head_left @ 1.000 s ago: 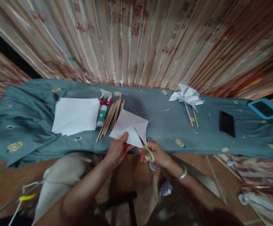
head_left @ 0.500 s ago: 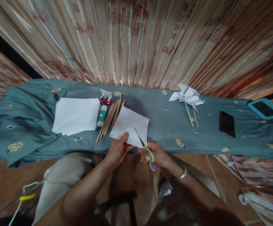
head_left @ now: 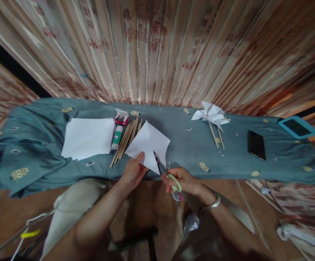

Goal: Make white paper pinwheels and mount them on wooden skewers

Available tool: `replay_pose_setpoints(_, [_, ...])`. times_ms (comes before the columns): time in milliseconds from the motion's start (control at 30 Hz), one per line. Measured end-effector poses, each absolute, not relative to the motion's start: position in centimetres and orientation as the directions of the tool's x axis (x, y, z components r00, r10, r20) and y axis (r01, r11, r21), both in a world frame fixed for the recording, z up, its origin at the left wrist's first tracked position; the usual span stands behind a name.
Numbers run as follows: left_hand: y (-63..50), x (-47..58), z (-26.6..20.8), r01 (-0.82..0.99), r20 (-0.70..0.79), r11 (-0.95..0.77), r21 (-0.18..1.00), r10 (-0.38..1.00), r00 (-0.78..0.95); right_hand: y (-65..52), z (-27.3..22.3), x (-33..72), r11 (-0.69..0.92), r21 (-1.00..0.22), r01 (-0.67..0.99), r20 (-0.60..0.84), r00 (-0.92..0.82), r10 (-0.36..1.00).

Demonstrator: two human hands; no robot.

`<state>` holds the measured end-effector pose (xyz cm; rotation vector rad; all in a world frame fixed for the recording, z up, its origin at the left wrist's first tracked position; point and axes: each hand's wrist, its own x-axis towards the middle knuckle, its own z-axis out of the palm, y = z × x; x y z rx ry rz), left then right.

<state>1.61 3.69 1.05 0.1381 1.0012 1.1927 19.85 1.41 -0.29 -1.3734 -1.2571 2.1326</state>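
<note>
- The fingers of the left hand pinch the near edge of a white paper square, thumb on top.
- The fingers of the right hand are curled through the green handles of a pair of scissors, whose blades point up into the paper just right of the left thumb.
- The paper lies tilted over the near edge of the worktop, which is covered by a teal cloth.
- Just beyond the left fingers lie wooden sticks, a glue stick and a small red box.
- Further left sits a stack of white sheets.
- Well beyond and to the right of the right fingers lie paper pinwheels, then a black phone.
</note>
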Motion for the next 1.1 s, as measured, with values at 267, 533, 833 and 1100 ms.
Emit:
replay_pose_setpoints(267, [4.6, 2.3, 1.0, -0.733, -0.574, 0.394, 0.554, 0.819, 0.007, 1.2, 2.0, 24.9, -0.472, -0.841, 0.264, -0.531, -0.568, 0.629])
replay_pose_setpoints(533, [3.3, 2.4, 1.6, -0.729, -0.563, 0.433, 0.530, 0.823, 0.080, 4.3, 1.6, 26.4, -0.180, -0.670, 0.720, -0.103, 0.150, 0.983])
replay_pose_setpoints(833, [-0.3, 1.9, 0.1, -0.680, -0.523, 0.565, 0.467, 0.797, 0.303, 7.8, 1.4, 24.9, -0.215, -0.221, 0.951, 0.040, 0.229, 0.973])
replay_pose_setpoints(1100, [-3.5, 2.9, -1.5, -0.334, -0.466, 0.675, 0.658, 0.714, 0.523, 7.1, 0.2, 19.5, 0.228, -0.291, 0.929, 0.205, -0.172, 0.964])
